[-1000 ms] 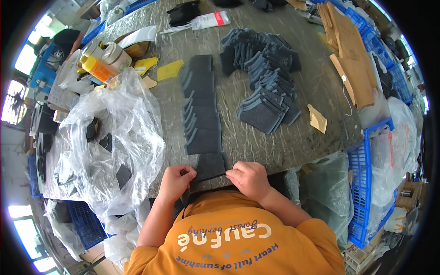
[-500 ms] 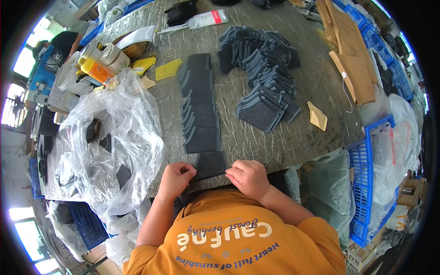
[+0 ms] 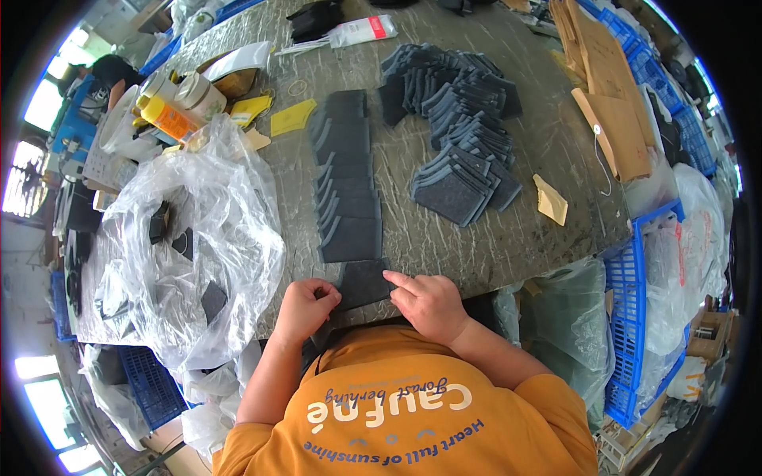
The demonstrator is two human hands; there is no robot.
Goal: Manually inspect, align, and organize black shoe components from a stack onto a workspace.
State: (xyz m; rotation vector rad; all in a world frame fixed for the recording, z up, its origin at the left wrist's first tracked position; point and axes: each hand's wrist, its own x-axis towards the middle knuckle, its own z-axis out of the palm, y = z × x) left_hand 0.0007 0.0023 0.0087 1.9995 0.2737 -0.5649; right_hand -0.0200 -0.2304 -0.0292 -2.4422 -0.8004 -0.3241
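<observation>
A dark grey fabric piece (image 3: 363, 284) lies flat at the near edge of the table, in front of my body. My left hand (image 3: 305, 308) is closed in a pinch at its left edge, thumb and forefinger pressed together. At the right edge, my right hand (image 3: 432, 303) has its forefinger stretched out onto the piece near the far right corner, the other fingers lower down by the edge. Just beyond the piece runs a column of overlapping dark fabric pieces (image 3: 349, 238). A larger fanned heap of similar pieces (image 3: 454, 194) spreads to the right.
A clear plastic bag (image 3: 238, 278) with dark scraps lies on the left. Behind it stand a yellow-orange bottle (image 3: 168, 119) and containers. Yellow pieces (image 3: 292, 119) and a tan scrap (image 3: 551, 200) lie on the table. Brown paper (image 3: 611, 135) and a blue crate (image 3: 625, 317) are right.
My right hand's forefinger has come away from its pinch at the near right corner and now stretches farther up along the edge. My left hand stays almost where it was.
</observation>
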